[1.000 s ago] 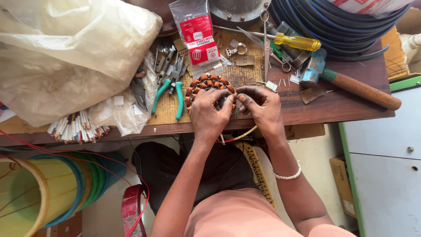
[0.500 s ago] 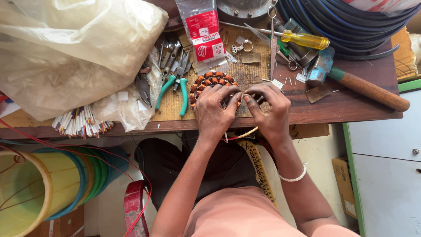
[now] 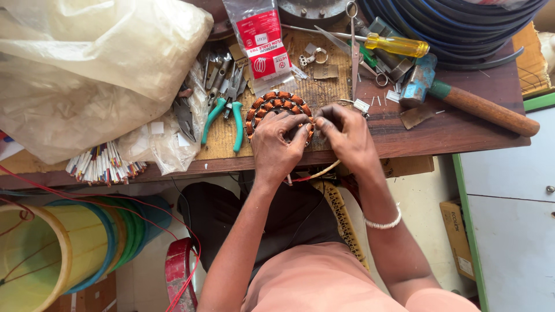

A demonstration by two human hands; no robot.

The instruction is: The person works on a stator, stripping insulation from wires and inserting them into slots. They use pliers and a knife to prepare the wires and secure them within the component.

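Fingers (image 3: 300, 132) of both hands are pinched down on the copper-wound stator ring (image 3: 279, 110), which sits flat on the tabletop (image 3: 451, 130) near its front edge. Left hand (image 3: 279, 144) covers the ring's lower half; right hand (image 3: 345, 134) grips its right rim, fingertips nearly meeting. Green-handled pliers (image 3: 222, 118) lie just left, a yellow-handled screwdriver (image 3: 396, 45) and a hammer (image 3: 468, 101) further right.
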